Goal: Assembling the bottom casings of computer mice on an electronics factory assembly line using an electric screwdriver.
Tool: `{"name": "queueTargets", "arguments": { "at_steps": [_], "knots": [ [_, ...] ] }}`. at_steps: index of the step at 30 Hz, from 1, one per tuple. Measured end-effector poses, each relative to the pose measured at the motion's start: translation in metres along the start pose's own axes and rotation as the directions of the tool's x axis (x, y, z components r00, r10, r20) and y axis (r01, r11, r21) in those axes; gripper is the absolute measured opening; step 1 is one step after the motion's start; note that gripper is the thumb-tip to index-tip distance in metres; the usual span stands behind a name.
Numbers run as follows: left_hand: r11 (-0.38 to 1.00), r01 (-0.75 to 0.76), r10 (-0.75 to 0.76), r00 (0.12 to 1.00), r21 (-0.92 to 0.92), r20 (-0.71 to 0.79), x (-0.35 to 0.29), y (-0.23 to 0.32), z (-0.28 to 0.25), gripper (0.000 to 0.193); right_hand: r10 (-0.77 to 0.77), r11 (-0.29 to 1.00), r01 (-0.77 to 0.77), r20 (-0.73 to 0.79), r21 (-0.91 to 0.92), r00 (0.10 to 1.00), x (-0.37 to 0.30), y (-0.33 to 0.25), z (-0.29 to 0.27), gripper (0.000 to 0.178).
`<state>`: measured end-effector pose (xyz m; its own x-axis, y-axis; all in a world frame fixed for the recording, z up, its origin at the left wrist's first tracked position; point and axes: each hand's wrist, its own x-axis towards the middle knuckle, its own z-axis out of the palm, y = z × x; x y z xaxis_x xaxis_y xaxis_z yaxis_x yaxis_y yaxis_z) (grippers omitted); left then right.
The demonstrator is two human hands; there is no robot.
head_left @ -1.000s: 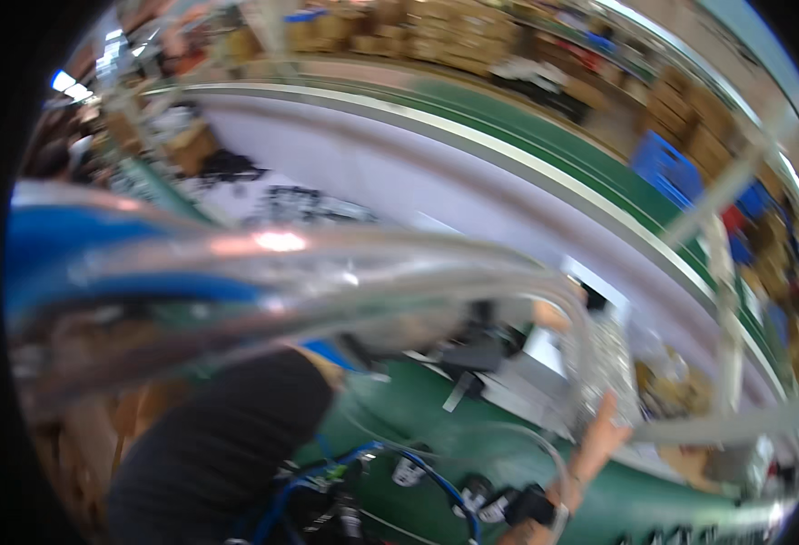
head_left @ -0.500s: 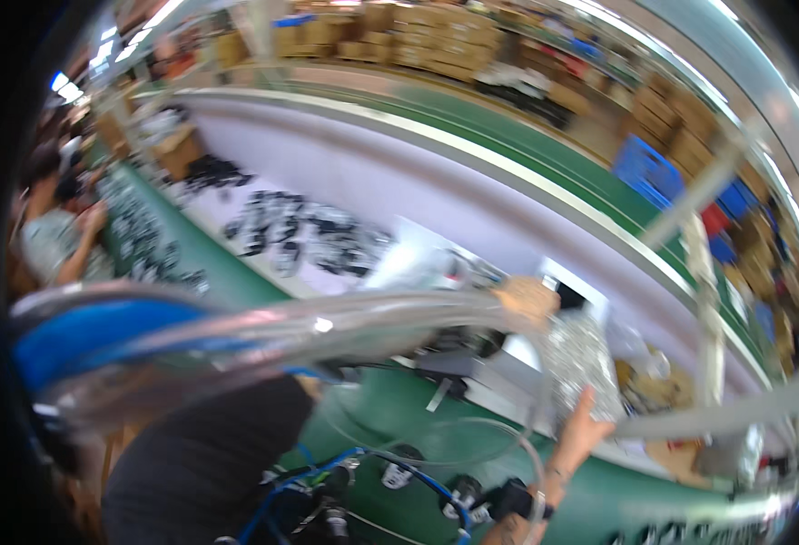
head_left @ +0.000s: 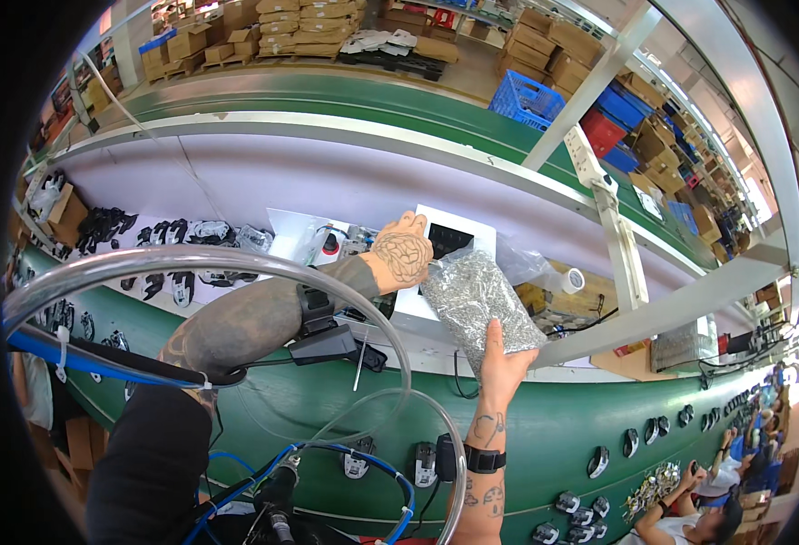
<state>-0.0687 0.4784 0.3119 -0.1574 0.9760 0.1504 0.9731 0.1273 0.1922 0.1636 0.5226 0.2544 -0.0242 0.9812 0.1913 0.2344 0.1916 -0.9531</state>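
Your right hand (head_left: 507, 369) grips the silvery-filled, clear plastic bag (head_left: 479, 295); whether your left hand (head_left: 401, 256) holds it cannot be told, and uneven support could cause slippage.

Looked bright and sharp centrally; glinted off crinkled, silvery plastic bag (head_left: 479, 295) and curved, clear plastic hose (head_left: 195, 257); bowed strongly toward edges.

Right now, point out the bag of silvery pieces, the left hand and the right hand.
Bag of silvery pieces (head_left: 481, 298), head view: middle of its visible face.
Left hand (head_left: 402, 254), head view: tattooed back of the hand.
Right hand (head_left: 506, 367), head view: just below the thumb.
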Motion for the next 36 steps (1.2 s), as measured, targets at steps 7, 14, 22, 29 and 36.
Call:
{"name": "queueTargets", "arguments": {
  "at_steps": [7, 14, 22, 29, 36],
  "knots": [
    [0.985, -0.123, 0.131, 0.990, 0.117, -0.061, 0.002, 0.002, -0.005, 0.016, -0.003, 1.000, 0.003, -0.002, -0.027, 1.000, 0.000, -0.001, 0.003, 0.067],
    [0.955, -0.284, 0.292, 0.952, 0.090, -0.094, 0.013, -0.011, 0.019, 0.013, -0.036, 0.999, 0.036, -0.007, -0.039, 0.999, 0.002, 0.001, 0.001, 0.069],
    [0.908, -0.210, 0.261, 0.960, -0.361, 0.097, 0.021, -0.018, 0.000, 0.020, -0.024, 0.997, 0.020, -0.050, -0.077, 0.998, -0.003, 0.003, 0.005, 0.069],
    [0.678, -0.069, 0.168, 0.984, -0.732, 0.062, 0.028, -0.004, -0.025, 0.018, 0.201, 0.861, -0.304, 0.276, 0.408, 0.940, 0.013, 0.030, -0.004, 0.049],
    [0.503, -0.005, 0.175, 0.980, -0.864, 0.096, 0.050, 0.007, -0.012, 0.010, 0.364, 0.780, -0.445, 0.260, 0.440, 0.895, 0.015, 0.028, -0.017, 0.048]
  ]
}}
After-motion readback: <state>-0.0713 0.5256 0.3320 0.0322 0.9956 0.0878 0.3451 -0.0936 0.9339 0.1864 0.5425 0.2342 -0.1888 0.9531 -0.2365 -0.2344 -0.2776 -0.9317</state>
